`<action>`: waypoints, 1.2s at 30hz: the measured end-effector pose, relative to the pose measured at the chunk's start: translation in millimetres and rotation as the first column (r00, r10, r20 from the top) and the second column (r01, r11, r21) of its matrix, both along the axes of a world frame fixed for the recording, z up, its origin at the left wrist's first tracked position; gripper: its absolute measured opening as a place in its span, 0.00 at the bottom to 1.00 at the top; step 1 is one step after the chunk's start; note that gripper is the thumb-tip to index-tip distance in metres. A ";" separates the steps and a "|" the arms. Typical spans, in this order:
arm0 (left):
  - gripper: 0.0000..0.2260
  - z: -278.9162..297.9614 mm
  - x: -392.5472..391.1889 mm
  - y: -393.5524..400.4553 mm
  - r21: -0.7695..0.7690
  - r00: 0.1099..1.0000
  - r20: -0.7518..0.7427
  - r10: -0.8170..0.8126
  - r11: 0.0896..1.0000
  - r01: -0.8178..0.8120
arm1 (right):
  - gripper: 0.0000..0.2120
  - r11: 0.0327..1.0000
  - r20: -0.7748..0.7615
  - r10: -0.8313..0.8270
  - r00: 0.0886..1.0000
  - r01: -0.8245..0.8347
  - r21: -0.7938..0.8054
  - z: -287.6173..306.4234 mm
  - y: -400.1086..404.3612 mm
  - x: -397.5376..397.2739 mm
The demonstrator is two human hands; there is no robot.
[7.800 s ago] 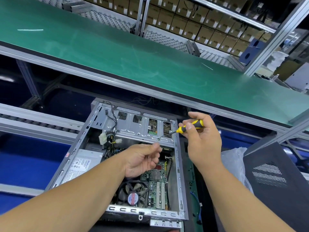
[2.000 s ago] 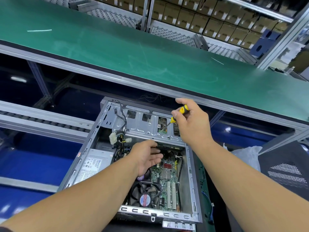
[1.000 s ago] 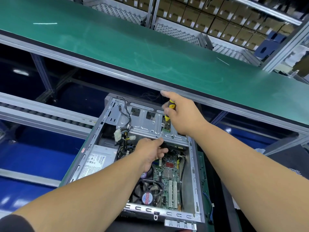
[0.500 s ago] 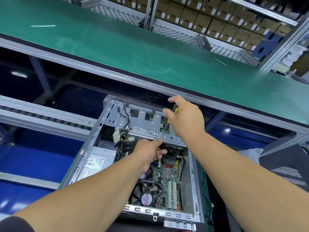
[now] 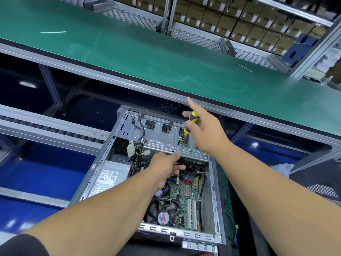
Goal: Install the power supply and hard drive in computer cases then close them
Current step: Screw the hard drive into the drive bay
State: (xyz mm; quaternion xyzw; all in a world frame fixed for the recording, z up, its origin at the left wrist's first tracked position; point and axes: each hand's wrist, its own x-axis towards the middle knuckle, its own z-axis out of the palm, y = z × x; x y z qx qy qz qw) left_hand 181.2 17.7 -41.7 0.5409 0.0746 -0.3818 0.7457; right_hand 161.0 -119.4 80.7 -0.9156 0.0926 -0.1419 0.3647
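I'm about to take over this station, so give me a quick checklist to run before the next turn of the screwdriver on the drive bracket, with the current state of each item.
1. Screwdriver held in the right hand: ok, thumb and fingers around the yellow-black handle.
2. Tip on the metal drive bracket: ok, it meets the bracket near its front edge.
3. Tip seated in a screw head: cannot tell, too small to see.
4. Left hand steadying the bracket: ok, thumb along its front edge, fingers beneath.
5. Loose cables away from the tip: ok, they lie to the left.
6. Power supply in the case: ok, sitting along the left side.
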 end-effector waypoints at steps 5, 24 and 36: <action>0.13 6.7 -1.7 3.3 0.006 1.000 0.004 0.007 1.000 -0.007 | 0.19 0.926 0.096 -0.280 0.955 0.295 -0.236 3.1 4.9 5.6; 0.06 39.8 -50.7 75.5 0.431 0.884 0.445 -0.143 0.900 -0.071 | 0.18 0.974 0.024 -0.215 0.976 0.216 -0.071 -9.0 5.5 -19.5; 0.10 74.7 -140.8 135.4 -0.005 0.836 0.537 0.113 0.992 -0.130 | 0.03 0.548 0.100 -0.322 0.941 0.099 0.831 -10.0 97.0 -194.6</action>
